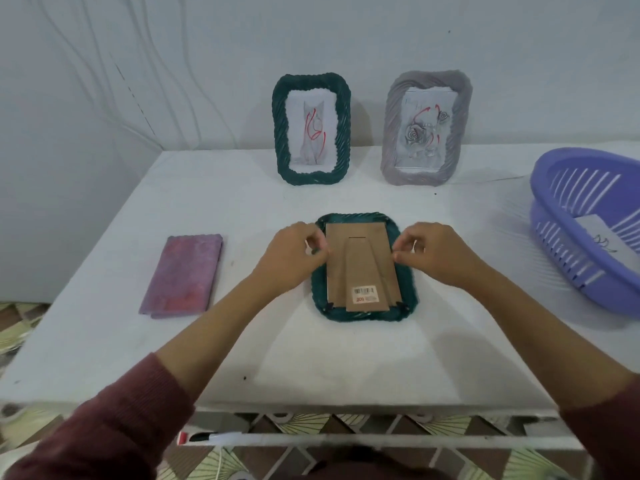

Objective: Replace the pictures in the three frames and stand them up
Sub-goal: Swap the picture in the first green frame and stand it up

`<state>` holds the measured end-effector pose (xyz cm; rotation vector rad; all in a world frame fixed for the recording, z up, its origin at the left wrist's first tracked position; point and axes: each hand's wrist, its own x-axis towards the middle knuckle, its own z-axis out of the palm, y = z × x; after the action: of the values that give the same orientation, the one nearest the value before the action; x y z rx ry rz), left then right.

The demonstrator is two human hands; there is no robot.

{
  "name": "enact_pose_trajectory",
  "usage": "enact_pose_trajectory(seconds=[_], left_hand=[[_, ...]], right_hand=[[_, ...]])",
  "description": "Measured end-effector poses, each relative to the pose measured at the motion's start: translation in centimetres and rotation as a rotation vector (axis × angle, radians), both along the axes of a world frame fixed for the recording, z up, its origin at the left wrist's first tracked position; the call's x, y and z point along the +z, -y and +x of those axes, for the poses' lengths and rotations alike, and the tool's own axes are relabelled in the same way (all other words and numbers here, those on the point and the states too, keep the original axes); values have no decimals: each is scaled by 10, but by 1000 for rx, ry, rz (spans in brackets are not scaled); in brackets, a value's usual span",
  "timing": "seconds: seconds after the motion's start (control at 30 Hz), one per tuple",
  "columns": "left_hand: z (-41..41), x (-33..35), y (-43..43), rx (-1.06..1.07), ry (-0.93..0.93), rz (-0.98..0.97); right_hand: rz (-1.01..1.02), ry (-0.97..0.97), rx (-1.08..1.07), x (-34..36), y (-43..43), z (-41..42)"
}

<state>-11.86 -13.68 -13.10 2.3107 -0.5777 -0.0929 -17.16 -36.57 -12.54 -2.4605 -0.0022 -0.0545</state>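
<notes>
A dark green frame [363,315] lies face down in the middle of the white table, its brown cardboard back [362,268] and folded stand facing up. My left hand [294,254] pinches at the left edge of the back, and my right hand [436,254] pinches at its right edge. Whether the fingers grip small tabs is unclear. At the back, a second green frame [311,129] with a cat drawing and a grey frame [426,129] with a rose drawing stand upright against the wall.
A folded purple cloth [183,275] lies to the left of the flat frame. A purple plastic basket [588,223] at the right edge holds a sheet with a drawing [602,237]. The table's front edge [277,403] is near me.
</notes>
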Motion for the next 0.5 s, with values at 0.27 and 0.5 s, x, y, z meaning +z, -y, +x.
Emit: enact_pose_trajectory(seconds=[0.27, 0.5], left_hand=[[-56, -13, -30, -241, -55, 135], [-63, -21, -31, -224, -9, 94]], right_hand=[[-76, -73, 45, -11, -20, -74], [-138, 38, 67, -19, -23, -86]])
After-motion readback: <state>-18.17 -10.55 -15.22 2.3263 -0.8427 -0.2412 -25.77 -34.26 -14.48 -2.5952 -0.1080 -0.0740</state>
